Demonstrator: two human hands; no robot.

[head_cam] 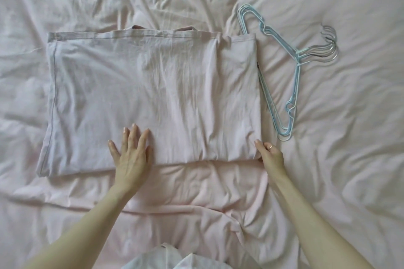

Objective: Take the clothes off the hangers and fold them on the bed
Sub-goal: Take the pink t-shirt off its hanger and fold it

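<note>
Pink shirt (153, 98) lies folded on the bed (328, 159); my left hand (131, 153) presses it flat, fingers spread, my right hand (270, 154) pinches its corner. Blue hangers (293, 85) lie just right, partly under it.

— What fills the view around the fingers (133, 137)?

— A bed covered in a pale pink, rumpled cotton sheet (349, 116), reaching every edge of the view. No wall, floor or window shows.

— How does the sheet lie?

— Beyond the fingers it bunches into deep, crossing creases. To their right it is smoother, with broad shallow folds. Nearer than the fingers, a long ridge runs across the bed from side to side.

— And the light?

— Soft and even, daylight-like, with only faint shadows in the creases; its source cannot be seen.
</note>
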